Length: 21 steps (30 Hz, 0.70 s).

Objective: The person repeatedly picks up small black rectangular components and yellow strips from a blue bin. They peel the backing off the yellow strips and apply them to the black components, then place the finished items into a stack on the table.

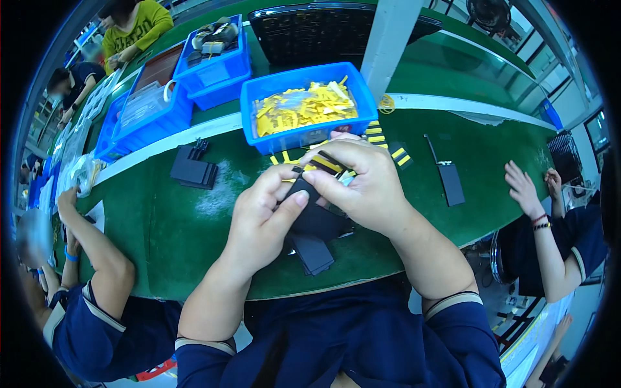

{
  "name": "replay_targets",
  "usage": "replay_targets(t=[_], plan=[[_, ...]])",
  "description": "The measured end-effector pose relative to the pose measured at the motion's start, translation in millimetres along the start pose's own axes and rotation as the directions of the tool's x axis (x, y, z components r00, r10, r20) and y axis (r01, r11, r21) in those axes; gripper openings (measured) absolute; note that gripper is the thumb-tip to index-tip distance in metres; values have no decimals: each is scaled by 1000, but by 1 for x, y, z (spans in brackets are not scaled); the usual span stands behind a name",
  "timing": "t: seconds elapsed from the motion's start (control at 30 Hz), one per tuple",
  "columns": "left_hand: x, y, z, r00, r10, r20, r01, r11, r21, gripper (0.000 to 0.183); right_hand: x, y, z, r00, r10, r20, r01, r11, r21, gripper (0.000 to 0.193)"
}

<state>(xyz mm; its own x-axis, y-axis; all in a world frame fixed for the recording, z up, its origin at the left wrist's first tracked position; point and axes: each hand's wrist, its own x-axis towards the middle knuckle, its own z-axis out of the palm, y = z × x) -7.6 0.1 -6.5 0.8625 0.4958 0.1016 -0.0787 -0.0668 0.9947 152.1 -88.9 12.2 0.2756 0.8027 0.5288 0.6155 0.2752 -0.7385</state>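
Over the near middle of the green table, my left hand is closed, its thumb and fingers pinching a flat black panel. My right hand is closed too, thumb and index finger meeting at the panel's upper end; the fingers hide much of that end. Below the held piece lie more black rectangular panels, partly covered by it. Behind my fingers, black pieces with yellow strips rest on the table in front of a blue bin of loose yellow strips.
A stack of black panels lies to the left, and a single panel with a thin tail to the right. More blue bins stand back left. A white post rises behind. Co-workers' arms reach in from both sides.
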Motion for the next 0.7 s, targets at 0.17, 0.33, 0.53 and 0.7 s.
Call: replay_targets(t=[0.17,0.33,0.53,0.7], plan=[[3,9,5,996,64,-61,-70,993,-95,21,4,1,-11,987,-127,98,129,992,-13,23],[4,12,8,988,60,-143,-92,969,-229,19,4,0,-9,957,-289,-38,281,949,-145,20],[5,13,-7,999,-40,-13,36,979,-202,15,8,1,-16,927,-373,27,371,908,-194,14],[6,13,-13,998,-40,46,52,951,-305,17,7,10,-19,984,-31,-173,41,998,54,12]])
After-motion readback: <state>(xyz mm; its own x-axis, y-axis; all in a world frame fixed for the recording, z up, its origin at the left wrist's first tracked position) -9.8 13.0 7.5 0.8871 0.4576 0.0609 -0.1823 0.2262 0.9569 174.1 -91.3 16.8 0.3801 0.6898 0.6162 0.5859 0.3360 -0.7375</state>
